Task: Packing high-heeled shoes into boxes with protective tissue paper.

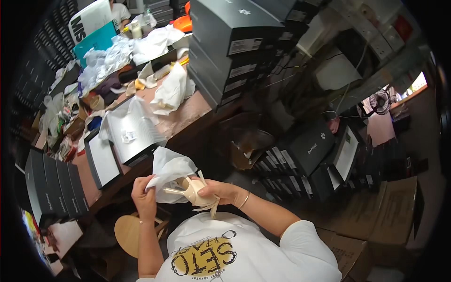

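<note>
Beige shoe (195, 190) gripped by right hand (221, 191) (left hand (143, 195) pinches white tissue (169, 171)).

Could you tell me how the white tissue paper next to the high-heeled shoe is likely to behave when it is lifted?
The white tissue paper probably flops: it hangs crumpled from the left hand. It looks thin, so likely very light and easily torn. The beige high-heeled shoe in the right hand seems rigid by contrast.

beige high-heeled shoe (195, 190): 1 | white tissue sheet (169, 169) in hand: 1 | open shoe boxes (134, 134) on table (188, 115): 2 | fan (379, 101): 1
</note>
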The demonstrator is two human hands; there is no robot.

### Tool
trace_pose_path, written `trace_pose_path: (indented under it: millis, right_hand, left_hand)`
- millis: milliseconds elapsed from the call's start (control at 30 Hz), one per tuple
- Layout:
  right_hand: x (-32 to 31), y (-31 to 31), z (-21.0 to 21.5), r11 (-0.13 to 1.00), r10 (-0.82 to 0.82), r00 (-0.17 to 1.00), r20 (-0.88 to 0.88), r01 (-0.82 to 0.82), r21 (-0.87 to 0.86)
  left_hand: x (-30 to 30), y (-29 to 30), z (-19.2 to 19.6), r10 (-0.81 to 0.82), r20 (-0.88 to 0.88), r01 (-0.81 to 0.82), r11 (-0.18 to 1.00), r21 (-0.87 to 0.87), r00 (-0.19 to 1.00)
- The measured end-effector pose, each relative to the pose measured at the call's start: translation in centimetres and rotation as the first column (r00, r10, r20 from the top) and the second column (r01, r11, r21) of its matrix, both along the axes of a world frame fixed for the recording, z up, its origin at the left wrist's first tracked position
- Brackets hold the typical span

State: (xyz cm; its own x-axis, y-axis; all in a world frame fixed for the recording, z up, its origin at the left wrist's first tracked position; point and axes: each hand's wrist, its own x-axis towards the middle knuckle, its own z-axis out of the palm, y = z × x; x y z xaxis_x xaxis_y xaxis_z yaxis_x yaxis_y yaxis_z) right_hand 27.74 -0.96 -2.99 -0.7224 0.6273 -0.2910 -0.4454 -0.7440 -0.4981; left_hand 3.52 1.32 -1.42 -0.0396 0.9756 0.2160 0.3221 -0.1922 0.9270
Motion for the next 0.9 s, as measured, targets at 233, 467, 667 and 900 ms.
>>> trace_pose_path:
  millis: [233, 467, 667, 900]
  right_hand:
    - [-3.1, -0.3, -1.9, 0.971, -0.227, 0.965, 0.127, 0.214, 0.112]
    - [-3.6, 1.5, 0.2, 0.983, -0.181, 0.919, -0.352, 0.174, -0.05]
    - [-3.1, 3.1, 0.6, 0.982, -0.17, 0.908, -0.383, 0.187, 0.009]
    - [-3.1, 3.0, 4.6, 0.927, -0.363, 0.929, 0.066, 0.368, -0.077]
  left_hand:
    - [-0.1, 4.5, 2.4, 0.083, -0.086, -0.072, 0.99, 0.119, 0.993]
    - [0.0, 8.8, 0.6, 0.041, 0.597, 0.196, 0.924, -0.327, 0.801]
    - [0.3, 11.0, 2.8, -0.204, 0.355, 0.274, 0.949, -0.158, 0.912]
    - [2.5, 7.4, 7.2, -0.337, -0.175, 0.378, 0.855, 0.355, 0.925]
